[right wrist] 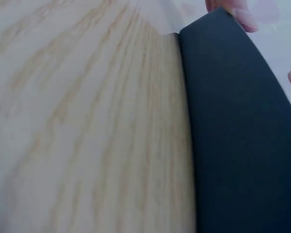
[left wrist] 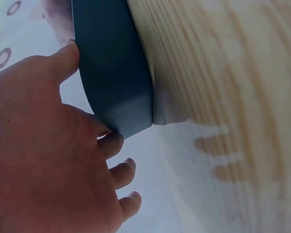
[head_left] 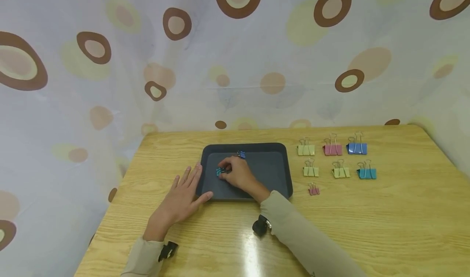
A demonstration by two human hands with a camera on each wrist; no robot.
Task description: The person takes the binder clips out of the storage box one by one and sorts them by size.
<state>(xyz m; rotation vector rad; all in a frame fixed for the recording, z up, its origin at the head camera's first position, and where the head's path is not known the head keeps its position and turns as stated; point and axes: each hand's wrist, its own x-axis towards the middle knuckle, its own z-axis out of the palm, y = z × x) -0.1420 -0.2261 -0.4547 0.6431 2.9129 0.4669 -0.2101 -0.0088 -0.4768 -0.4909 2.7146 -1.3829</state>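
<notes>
My right hand point(head_left: 239, 174) reaches over the dark tray point(head_left: 273, 173), its thumb and fingers pinching a small teal binder clip point(head_left: 219, 171) in the tray's left part. A small blue binder clip point(head_left: 241, 154) lies near the tray's back wall, just beyond that hand. My left hand point(head_left: 180, 199) rests at the tray's left side with fingers spread and straight. In the left wrist view, the left hand point(left wrist: 53, 131) touches the tray's rim with thumb and fingertips. The right wrist view shows the tray's outer wall point(right wrist: 237, 126); the right hand is out of sight there.
Right of the tray on the wooden table point(head_left: 404, 220) stand binder clips in rows: light green point(head_left: 306, 150), pink point(head_left: 333, 149) and blue point(head_left: 357, 148) at the back, two light green and a teal one point(head_left: 367, 173) before them, and a small pink one point(head_left: 313, 191) nearest. A patterned curtain hangs behind.
</notes>
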